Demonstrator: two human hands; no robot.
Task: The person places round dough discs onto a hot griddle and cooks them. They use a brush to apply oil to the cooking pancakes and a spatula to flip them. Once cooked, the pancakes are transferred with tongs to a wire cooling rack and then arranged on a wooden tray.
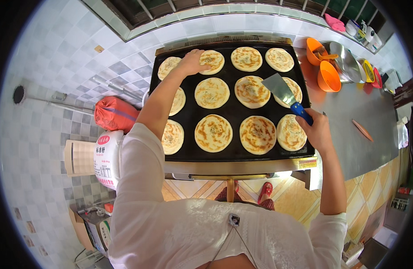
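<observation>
Several round, browned flatbreads (pixel 213 133) lie in rows on a black flat griddle (pixel 234 112). At the back row, my left hand (pixel 191 64) reaches over the griddle, its stretched fingers resting on the left edge of a flatbread (pixel 213 60). My right hand (pixel 317 130) is closed round the blue handle of a metal spatula (pixel 280 88). The spatula's blade points up and left, over a flatbread (pixel 292 93) in the middle row on the right, and its tip comes near the neighbouring flatbread (pixel 252 92). My left forearm partly covers the flatbreads of the left column.
Right of the griddle, a metal counter (pixel 350 107) holds orange bowls (pixel 329 77), a steel basin (pixel 345 62) and a thin rolling pin (pixel 362 130). A red bag (pixel 114 114) and a white flour sack (pixel 108 159) stand at the left by the tiled wall. A barred window is behind.
</observation>
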